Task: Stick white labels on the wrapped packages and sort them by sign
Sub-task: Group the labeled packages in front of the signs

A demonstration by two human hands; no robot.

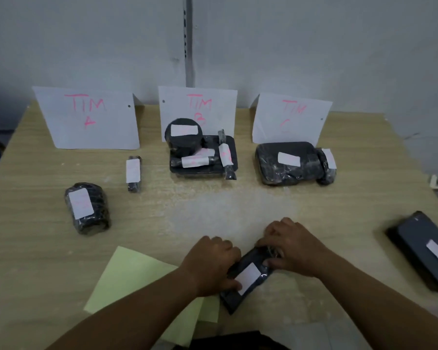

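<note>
At the table's (238, 205) six o'clock edge both hands hold a flat wrapped package (252, 260), black under clear film, lying slanted from seven to one o'clock. The left hand (213, 263) curls over its long side at nine o'clock, with the thumb pressed on the edge of the white label (248, 277) stuck across the middle. The right hand (292, 248) grips the one o'clock end with bent fingers, the thumb on the top face. A pale green sheet (137, 286) lies at the package's eight o'clock, partly under the left forearm.

Three paper signs in pink writing stand along the twelve o'clock edge: "TIM A" (86, 120) at eleven, "TIM B" (200, 107) at twelve, "TIM C" (291, 117) at one.

- Before sign A, a slim labelled package (134, 173) lies alone. A labelled cylinder package (87, 208) lies farther out at its seven o'clock.
- Before sign B, a flat tray-like package (205, 170) carries a round labelled package (183, 136) at its eleven o'clock corner. It also carries two slim labelled packages, one lying across (195, 161) and one along its three o'clock side (225, 155).
- Before sign C, a flat rounded package (287, 162) with a label lies touching a small round one (326, 165) at its three o'clock.

At the table's three o'clock edge lies another flat black labelled package (425, 248), well apart from the rest.
</note>
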